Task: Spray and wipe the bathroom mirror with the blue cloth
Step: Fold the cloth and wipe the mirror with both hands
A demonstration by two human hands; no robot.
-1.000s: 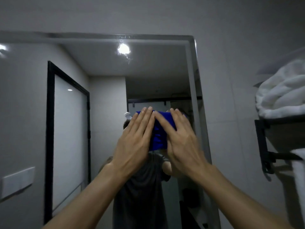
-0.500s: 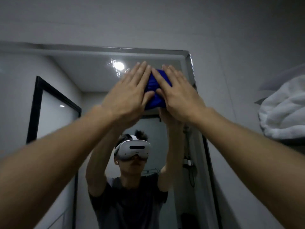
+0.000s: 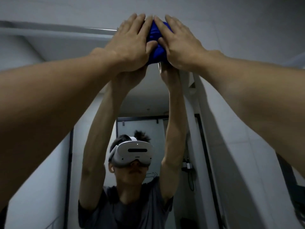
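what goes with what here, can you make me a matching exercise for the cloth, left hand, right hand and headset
Things:
1. cloth
2. left hand
3. right hand
4. headset

Descriptions:
A. white, seen in the mirror reflection
B. blue, bunched between both hands
C. flat on the cloth, on its left side in the view
D. flat on the cloth, on its right side in the view

Pairs: 1-B, 2-C, 3-D, 4-A

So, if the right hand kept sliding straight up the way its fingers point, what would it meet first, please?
Most likely the mirror's top frame. The right hand presses the blue cloth flat at the top of the glass, fingers pointing up. They may already overlap the frame, with bare wall beyond.
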